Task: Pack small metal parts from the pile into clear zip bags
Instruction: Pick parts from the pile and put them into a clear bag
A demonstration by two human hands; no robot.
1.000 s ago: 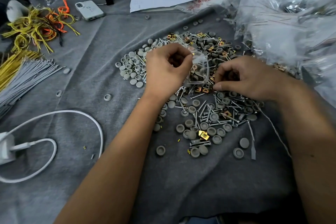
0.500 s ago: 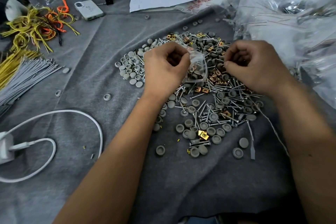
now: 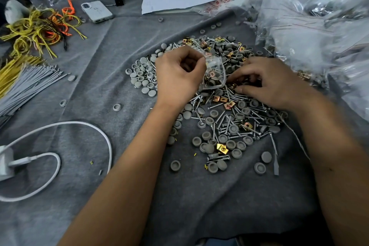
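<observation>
Left hand (image 3: 179,74) pinches zip bag (image 3: 214,72) mouth up for loading; right hand (image 3: 267,84), just beside, fingers curled, picks clips from pile (image 3: 229,122).

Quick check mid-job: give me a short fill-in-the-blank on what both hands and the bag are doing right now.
1. The left hand holds a clear zip bag that already has ____ inside.
2. The right hand reaches down into the ____ of screws, caps and gold clips.
3. The parts lie on a ____ cloth.
4. The phone lies beyond the left hand, near the yellow and ____ ties.

Missing words: parts; pile; grey; orange
</observation>
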